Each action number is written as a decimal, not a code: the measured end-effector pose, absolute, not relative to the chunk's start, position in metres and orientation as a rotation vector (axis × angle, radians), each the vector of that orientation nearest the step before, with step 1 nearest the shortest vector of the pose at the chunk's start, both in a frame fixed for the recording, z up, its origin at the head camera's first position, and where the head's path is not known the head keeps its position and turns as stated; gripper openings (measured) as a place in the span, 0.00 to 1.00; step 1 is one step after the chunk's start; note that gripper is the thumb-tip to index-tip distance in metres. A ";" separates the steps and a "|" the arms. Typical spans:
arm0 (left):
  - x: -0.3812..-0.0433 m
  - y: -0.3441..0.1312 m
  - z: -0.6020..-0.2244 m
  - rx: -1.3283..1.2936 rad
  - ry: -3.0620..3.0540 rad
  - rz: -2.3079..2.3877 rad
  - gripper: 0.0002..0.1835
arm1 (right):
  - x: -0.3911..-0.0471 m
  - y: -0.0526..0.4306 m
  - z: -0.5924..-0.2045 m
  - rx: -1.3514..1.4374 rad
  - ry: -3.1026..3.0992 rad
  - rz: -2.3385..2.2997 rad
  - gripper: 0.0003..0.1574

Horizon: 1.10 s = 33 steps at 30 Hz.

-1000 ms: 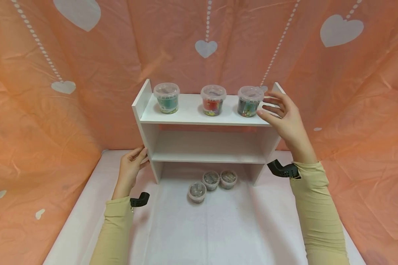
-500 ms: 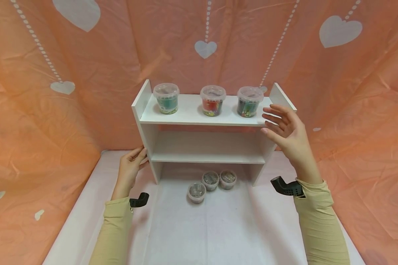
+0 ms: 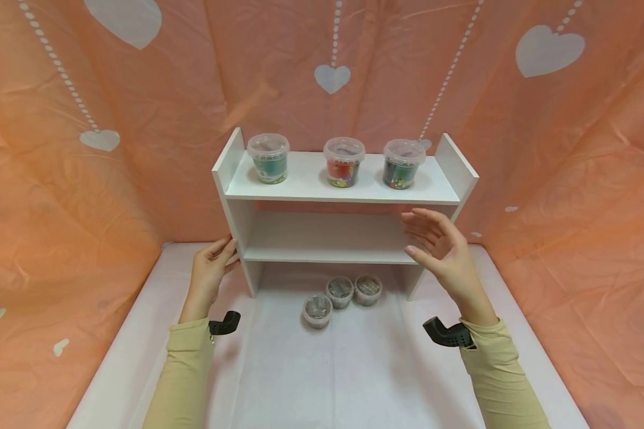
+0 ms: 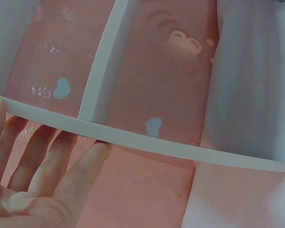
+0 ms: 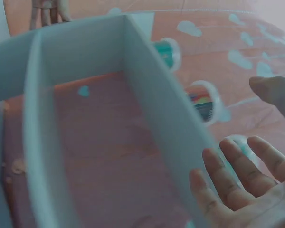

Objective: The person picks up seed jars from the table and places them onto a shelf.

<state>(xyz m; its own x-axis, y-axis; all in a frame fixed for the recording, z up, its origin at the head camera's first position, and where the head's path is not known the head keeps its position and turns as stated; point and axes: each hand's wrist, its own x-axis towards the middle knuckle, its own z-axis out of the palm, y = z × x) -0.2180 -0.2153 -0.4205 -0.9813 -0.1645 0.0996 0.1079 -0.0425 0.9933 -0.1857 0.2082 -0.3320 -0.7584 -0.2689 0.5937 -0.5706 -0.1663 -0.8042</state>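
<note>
A white two-tier shelf unit (image 3: 338, 238) stands upright on the table. My left hand (image 3: 209, 274) rests its fingertips against the outer face of the left side panel (image 4: 147, 147), its fingers fairly straight in the left wrist view. My right hand (image 3: 444, 256) holds nothing; its fingers are spread and slightly bent in front of the shelf's right end. On the top shelf stand three lidded clear tubs: one with teal contents (image 3: 271, 164) at left, one with red contents (image 3: 343, 168) in the middle, and a dark green one (image 3: 401, 170) at right.
Three small round lidded tubs, the front one (image 3: 318, 311), another (image 3: 340, 292) and a third (image 3: 367, 290), sit on the white tablecloth (image 3: 300, 381) below the lower shelf. An orange sheet with white hearts (image 3: 333, 79) hangs behind and at both sides.
My right hand has left the side of the dark green tub and come down to the level of the lower shelf. The left hand and the tubs have stayed put.
</note>
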 end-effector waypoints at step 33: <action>-0.217 -0.215 -0.420 0.075 -2.032 -2.155 0.26 | -0.188 0.212 -0.458 0.980 -2.299 1.982 0.38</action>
